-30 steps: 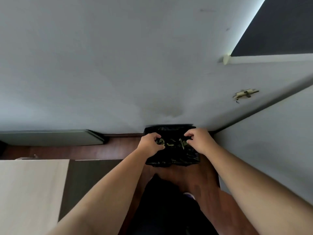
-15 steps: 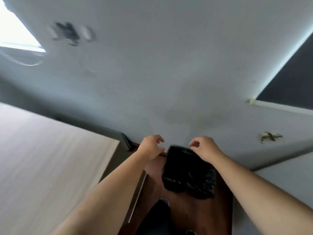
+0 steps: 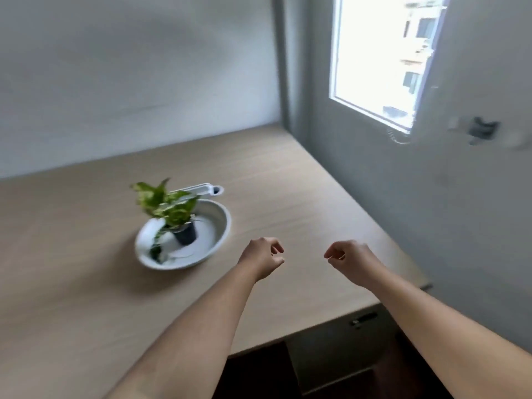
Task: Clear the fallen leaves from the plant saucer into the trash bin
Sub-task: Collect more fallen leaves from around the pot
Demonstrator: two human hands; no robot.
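Where the bin was under both hands a second ago, the bench [image 3: 288,180] with the saucer [image 3: 218,243] is now faced, and the bin is out of sight; a handful seems to have been dropped and more is judged to be fetched. Counted from the left: one saucer, one potted plant [image 3: 169,208] within it, and dark leaves [image 3: 157,250] at its left rim, number unclear. Right of the saucer, the left hand [image 3: 263,259] and right hand [image 3: 349,260] are held loosely curled and empty.

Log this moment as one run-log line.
left hand: empty, curled | right hand: empty, curled | both above table | saucer: leaf debris remains
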